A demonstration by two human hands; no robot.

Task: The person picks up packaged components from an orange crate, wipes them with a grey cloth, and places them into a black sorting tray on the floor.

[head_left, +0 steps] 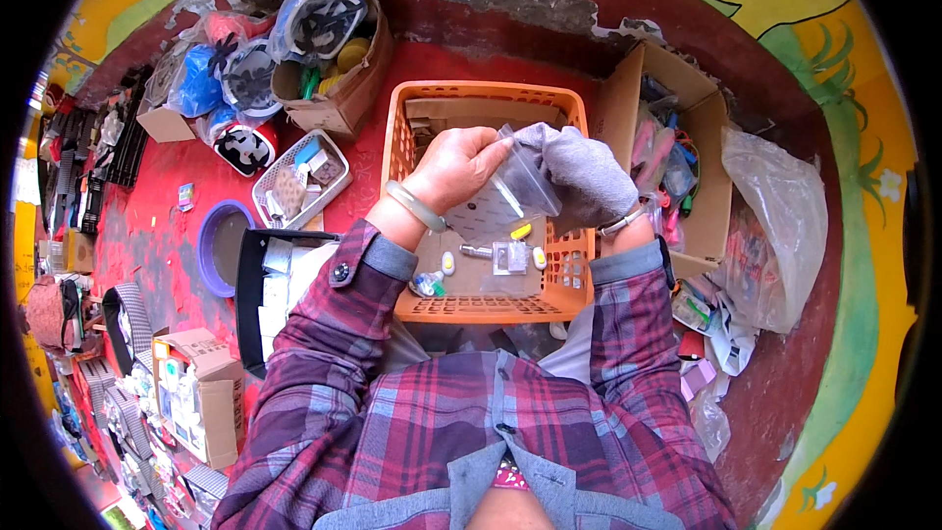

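Above an orange plastic basket (488,89), my bare left hand (453,169), with a pale bangle on its wrist, pinches the upper edge of a clear plastic zip bag (533,190). A thin white stick-like piece shows in or behind the bag. My right hand (592,177), in a grey glove, is closed at the bag's other upper corner. Below, on cardboard in the basket, lie a small yellow piece (521,232), a silver cylinder (476,250), a small clear box (509,258), two white-and-yellow ovals (448,263) and a small crumpled packet (428,284).
To the right stands an open cardboard box (704,206) of colourful items beside a clear plastic sheet (785,216). On the left are a white basket (340,183), a purple basin (205,253), a black tray (251,314) and a carton (345,113). A painted wall curves behind.
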